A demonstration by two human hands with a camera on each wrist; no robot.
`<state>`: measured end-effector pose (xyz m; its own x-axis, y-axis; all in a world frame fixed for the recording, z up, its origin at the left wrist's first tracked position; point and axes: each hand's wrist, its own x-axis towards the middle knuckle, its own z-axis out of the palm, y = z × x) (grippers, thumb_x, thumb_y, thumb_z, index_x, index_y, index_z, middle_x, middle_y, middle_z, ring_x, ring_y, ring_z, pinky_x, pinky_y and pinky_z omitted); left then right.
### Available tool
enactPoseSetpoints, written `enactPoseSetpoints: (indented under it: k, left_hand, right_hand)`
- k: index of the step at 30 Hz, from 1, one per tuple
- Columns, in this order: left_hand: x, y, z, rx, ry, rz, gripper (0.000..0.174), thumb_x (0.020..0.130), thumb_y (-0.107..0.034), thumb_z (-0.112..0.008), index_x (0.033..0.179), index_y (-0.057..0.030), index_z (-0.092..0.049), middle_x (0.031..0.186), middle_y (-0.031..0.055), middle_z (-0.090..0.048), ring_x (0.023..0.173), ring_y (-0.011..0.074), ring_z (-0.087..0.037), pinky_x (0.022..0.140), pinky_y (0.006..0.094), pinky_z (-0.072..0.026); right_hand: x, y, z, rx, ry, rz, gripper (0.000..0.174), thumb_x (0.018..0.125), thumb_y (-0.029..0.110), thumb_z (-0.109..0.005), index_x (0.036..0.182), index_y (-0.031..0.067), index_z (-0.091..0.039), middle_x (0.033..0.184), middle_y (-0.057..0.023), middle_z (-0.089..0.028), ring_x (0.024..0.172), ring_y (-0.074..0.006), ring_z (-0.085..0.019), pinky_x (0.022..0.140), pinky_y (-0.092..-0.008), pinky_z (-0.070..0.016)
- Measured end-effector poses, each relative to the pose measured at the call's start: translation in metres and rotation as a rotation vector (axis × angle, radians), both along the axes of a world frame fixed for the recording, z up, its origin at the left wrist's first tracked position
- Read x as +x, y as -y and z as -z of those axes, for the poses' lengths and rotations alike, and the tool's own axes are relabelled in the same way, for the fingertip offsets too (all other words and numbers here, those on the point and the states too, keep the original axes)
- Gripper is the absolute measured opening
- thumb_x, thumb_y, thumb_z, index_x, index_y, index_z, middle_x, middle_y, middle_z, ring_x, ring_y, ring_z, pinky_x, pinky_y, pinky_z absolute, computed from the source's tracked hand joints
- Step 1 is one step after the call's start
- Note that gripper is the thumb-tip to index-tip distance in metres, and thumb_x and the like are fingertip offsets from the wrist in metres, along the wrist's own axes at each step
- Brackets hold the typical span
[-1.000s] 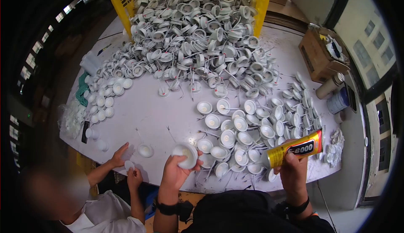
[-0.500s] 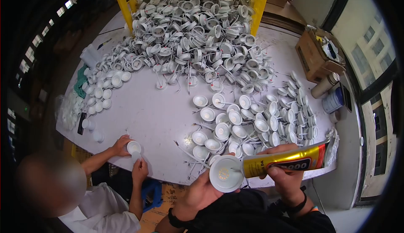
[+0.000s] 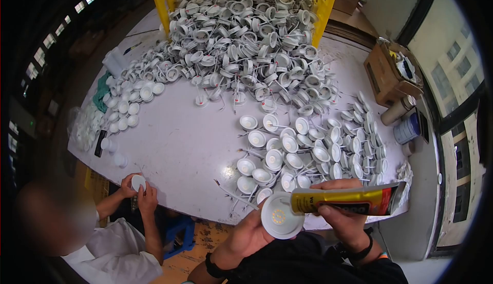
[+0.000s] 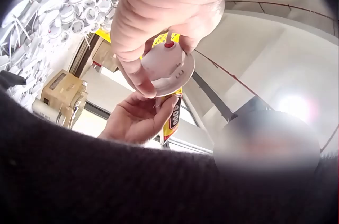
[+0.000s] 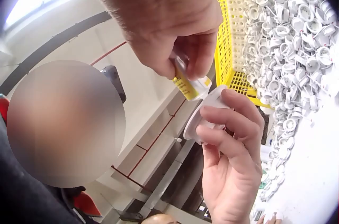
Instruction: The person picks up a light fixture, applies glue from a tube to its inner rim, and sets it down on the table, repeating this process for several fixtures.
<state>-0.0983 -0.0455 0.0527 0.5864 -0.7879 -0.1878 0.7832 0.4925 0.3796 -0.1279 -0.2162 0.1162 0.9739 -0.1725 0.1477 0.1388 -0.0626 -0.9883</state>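
Note:
My left hand (image 3: 249,238) grips a white round lamp housing (image 3: 282,230) by its edge, its open face with a ring of small yellow LED dots turned up toward the head camera. My right hand (image 3: 348,226) holds a yellow, black and red glue tube (image 3: 310,200) lengthwise, the nozzle end over the housing's right rim. From the right wrist, the tube's pale tip (image 5: 201,90) shows close to the housing (image 5: 197,123). The left wrist view shows the housing's back (image 4: 161,68) with a red spot, under the left fingers. A lead trails from it to the left.
Upturned lamp housings (image 3: 273,159) cover the table's right front. A large heap of housings (image 3: 241,53) spills from a yellow crate (image 3: 323,12). A cardboard box (image 3: 382,73), a flask (image 3: 398,110) and a can (image 3: 405,129) stand right. Another person (image 3: 110,243) at left holds a white disc (image 3: 138,182).
The housing and the glue tube, apart a second ago, have come together low in front of the body. The tube has turned more level. The other person's hands have shifted left with the disc.

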Motion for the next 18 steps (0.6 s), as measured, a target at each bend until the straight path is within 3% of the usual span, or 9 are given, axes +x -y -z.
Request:
enactPoseSetpoints:
  k: [2,4,6,9,11,15,17,18]
  left_hand:
    - [0.0,-0.002,0.003,0.001,-0.007,0.003,0.063,0.08,-0.047,-0.036,0.124,-0.0038,-0.023,0.118,0.0182,-0.037,0.099,0.0323,-0.045,0.077,0.0413,-0.0405]
    - [0.001,-0.004,0.011,-0.252,-0.022,0.06,0.062,0.083,-0.04,-0.037,0.126,-0.0025,-0.013,0.123,0.0153,-0.031,0.11,0.0243,-0.038,0.088,0.0397,-0.035]
    - [-0.001,-0.004,0.007,-0.24,-0.031,0.056,0.063,0.082,-0.041,-0.036,0.126,-0.0028,-0.013,0.122,0.0152,-0.031,0.109,0.0242,-0.039,0.087,0.0395,-0.0357]
    - [-0.001,-0.004,0.006,-0.224,-0.027,0.062,0.064,0.082,-0.042,-0.036,0.127,-0.0034,-0.012,0.122,0.015,-0.032,0.107,0.0242,-0.04,0.085,0.0393,-0.0367]
    - [-0.001,-0.004,0.006,-0.22,-0.013,0.068,0.064,0.082,-0.043,-0.036,0.127,-0.0038,-0.012,0.122,0.0148,-0.032,0.106,0.0243,-0.041,0.085,0.0394,-0.0371]
    - [-0.001,-0.004,0.008,-0.205,-0.015,0.079,0.062,0.082,-0.041,-0.037,0.126,-0.0039,-0.013,0.122,0.0144,-0.032,0.107,0.024,-0.04,0.086,0.0391,-0.0362]
    - [-0.001,-0.004,0.009,-0.216,-0.009,0.084,0.062,0.082,-0.041,-0.037,0.126,-0.0038,-0.014,0.122,0.0142,-0.032,0.108,0.0237,-0.039,0.087,0.0391,-0.0357]
    - [-0.003,-0.005,0.009,-0.194,-0.022,0.045,0.062,0.082,-0.041,-0.038,0.126,-0.0033,-0.015,0.122,0.0138,-0.032,0.109,0.0232,-0.039,0.087,0.0386,-0.0353]
  right_hand:
    - [0.0,-0.003,-0.003,0.092,-0.024,0.002,0.028,0.069,0.002,-0.061,0.093,-0.0022,-0.047,0.094,-0.0145,-0.054,0.085,-0.0186,-0.053,0.075,-0.0281,-0.0428]
    - [0.002,0.0,0.001,-0.008,0.023,-0.02,0.032,0.068,0.006,-0.062,0.093,-0.001,-0.043,0.091,-0.0167,-0.053,0.081,-0.0194,-0.054,0.07,-0.0289,-0.0448]
    - [0.003,0.0,0.001,-0.109,0.07,-0.04,0.036,0.068,0.009,-0.063,0.093,0.0002,-0.039,0.088,-0.0188,-0.053,0.078,-0.0203,-0.054,0.065,-0.0297,-0.0468]
    - [0.001,-0.002,-0.001,0.054,-0.027,-0.063,0.029,0.068,0.001,-0.061,0.094,-0.0018,-0.047,0.096,-0.0142,-0.053,0.086,-0.0185,-0.053,0.075,-0.0281,-0.0427]
    - [0.002,-0.003,0.004,-0.045,0.061,-0.047,0.036,0.067,0.01,-0.064,0.092,0.0005,-0.04,0.087,-0.0183,-0.054,0.077,-0.0214,-0.055,0.069,-0.0315,-0.0454]
    - [0.001,-0.012,-0.007,-0.035,0.04,-0.046,0.033,0.066,0.008,-0.064,0.09,0.0008,-0.042,0.086,-0.0172,-0.055,0.079,-0.0217,-0.055,0.067,-0.0307,-0.0455]
    - [0.002,-0.008,-0.007,-0.304,0.128,-0.074,0.03,0.064,0.007,-0.065,0.087,0.0009,-0.046,0.084,-0.0143,-0.056,0.081,-0.0216,-0.056,0.068,-0.0303,-0.045]
    - [0.002,-0.005,-0.008,-0.304,0.128,-0.07,0.03,0.064,0.007,-0.065,0.087,0.0009,-0.046,0.084,-0.0143,-0.056,0.081,-0.0216,-0.056,0.068,-0.0303,-0.045]
